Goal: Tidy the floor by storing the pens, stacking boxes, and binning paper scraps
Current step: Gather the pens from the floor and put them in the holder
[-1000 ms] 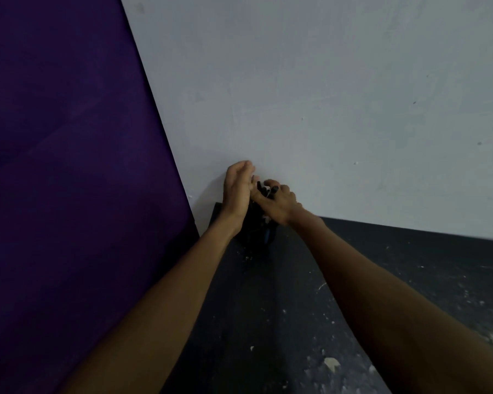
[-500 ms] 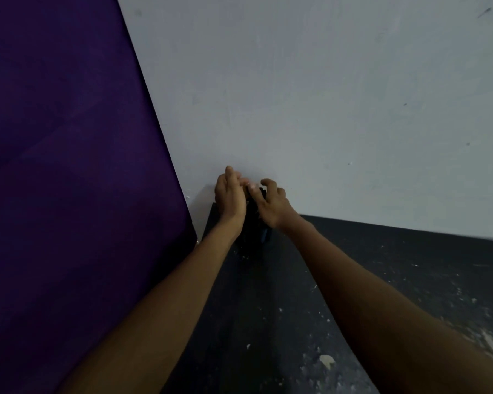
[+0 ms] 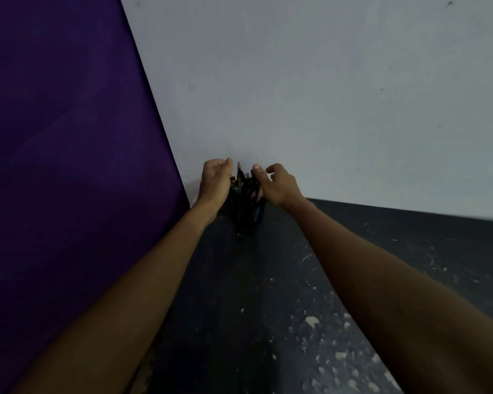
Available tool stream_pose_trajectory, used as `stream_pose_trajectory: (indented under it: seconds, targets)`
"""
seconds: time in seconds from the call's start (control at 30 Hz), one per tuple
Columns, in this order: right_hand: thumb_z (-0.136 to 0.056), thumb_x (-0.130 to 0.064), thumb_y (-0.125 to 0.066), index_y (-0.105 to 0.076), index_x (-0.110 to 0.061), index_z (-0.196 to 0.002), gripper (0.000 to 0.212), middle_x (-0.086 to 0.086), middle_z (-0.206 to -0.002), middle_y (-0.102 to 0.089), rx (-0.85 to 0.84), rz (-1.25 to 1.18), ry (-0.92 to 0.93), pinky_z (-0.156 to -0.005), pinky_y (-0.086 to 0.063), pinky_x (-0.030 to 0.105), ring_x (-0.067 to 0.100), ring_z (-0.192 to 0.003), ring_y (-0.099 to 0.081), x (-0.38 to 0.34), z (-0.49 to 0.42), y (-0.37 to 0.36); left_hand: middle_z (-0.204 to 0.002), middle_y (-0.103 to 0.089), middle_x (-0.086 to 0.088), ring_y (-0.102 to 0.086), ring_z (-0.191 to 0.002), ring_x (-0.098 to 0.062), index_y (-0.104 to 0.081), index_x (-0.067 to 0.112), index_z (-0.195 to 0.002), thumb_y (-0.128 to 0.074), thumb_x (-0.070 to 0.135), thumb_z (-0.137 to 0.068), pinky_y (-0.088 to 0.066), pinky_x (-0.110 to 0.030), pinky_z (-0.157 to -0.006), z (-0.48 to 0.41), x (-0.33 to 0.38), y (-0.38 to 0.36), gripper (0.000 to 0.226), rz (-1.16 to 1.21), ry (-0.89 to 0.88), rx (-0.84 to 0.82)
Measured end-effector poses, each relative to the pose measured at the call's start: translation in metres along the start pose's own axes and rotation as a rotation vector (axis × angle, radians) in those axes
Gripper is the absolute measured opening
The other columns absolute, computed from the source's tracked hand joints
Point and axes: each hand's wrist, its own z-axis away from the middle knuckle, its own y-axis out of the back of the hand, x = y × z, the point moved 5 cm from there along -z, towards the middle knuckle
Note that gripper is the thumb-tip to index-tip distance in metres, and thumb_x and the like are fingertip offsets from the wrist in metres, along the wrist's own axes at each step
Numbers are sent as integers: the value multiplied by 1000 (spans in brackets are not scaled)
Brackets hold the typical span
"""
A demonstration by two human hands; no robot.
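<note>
Reaching into the corner where the pale wall (image 3: 325,95) meets the purple panel (image 3: 54,137), we have both hands at the pen holder (image 3: 244,213). It is a dark cup standing on the dark floor (image 3: 239,294) against the wall. The pens (image 3: 240,177) bristle from its mouth as thin dark shafts, one tip higher than the rest. Our left hand (image 3: 215,182) cups the cluster's left side with fingers bent; whether it grips we cannot tell. Our right hand (image 3: 278,184) hovers at the right side, fingers loosely bent and spread, nothing visibly held. We judge the pens light, stiff and smooth, apt to splay, so they are best pinched mid-shaft. The holder looks tippy and is better taken low around its body. Paper scraps (image 3: 312,321) dot the floor nearer us.
</note>
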Motion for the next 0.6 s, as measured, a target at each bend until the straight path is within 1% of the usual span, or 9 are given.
stream_pose_trajectory:
  seconds: [0.03,0.1,0.13,0.23,0.37,0.43,0.5,0.6]
  targets:
    - [-90,-65,-40,-45,-9,-132,71,18,-132,-54,-1,27,9,-87,-38,32,32,-119,-53,0,4,5,-125,-53,-6,-51,-91,-5,-46,12,-124,-46,39,-97,-40,-17,-74,5,2,2,39,3,10,-2]
    - [-91,-63,-42,-43,-7,-133,71,19,-133,-53,0,73,29,-91,-40,34,32,-120,-51,1,13,13,-128,-52,-4,-50,-101,-8,-45,12,-127,-48,39,-96,-38,-20,-83,16,2,4,41,-18,19,-4]
    - [-91,-62,-42,-43,-6,-134,71,19,-134,-52,6,90,41,-92,-40,35,32,-121,-51,0,18,16,-129,-52,-4,-50,-104,-9,-45,12,-128,-49,39,-95,-37,-21,-85,23,2,5,42,-32,19,-5]
    - [-92,-59,-45,-42,-4,-135,69,18,-136,-49,33,128,93,-94,-39,35,32,-123,-49,1,41,26,-134,-50,-4,-48,-107,-10,-44,15,-129,-52,39,-94,-37,-23,-87,49,1,9,43,-59,37,-1]
    - [-93,-56,-47,-41,-3,-136,68,18,-141,-44,48,142,131,-99,-39,36,31,-126,-46,8,69,34,-132,-50,-3,-48,-106,-9,-43,16,-129,-56,37,-92,-37,-23,-88,83,-4,18,45,-80,36,9]
    - [-93,-55,-48,-41,-3,-135,67,18,-141,-42,50,149,142,-98,-38,35,31,-126,-45,11,87,35,-132,-49,-3,-47,-107,-9,-44,17,-128,-56,36,-91,-37,-23,-88,103,-9,23,43,-90,32,27]
    - [-93,-54,-48,-41,-3,-135,67,19,-141,-41,46,147,145,-97,-38,34,32,-125,-45,13,105,36,-134,-49,-2,-47,-110,-10,-45,18,-130,-56,35,-92,-37,-23,-89,121,-13,26,43,-119,28,25]
    - [-93,-53,-48,-41,-3,-135,66,20,-141,-41,34,171,153,-100,-39,38,34,-126,-45,17,138,36,-138,-48,-3,-48,-118,-14,-45,18,-133,-56,35,-91,-38,-25,-93,152,-18,28,46,-157,25,12]
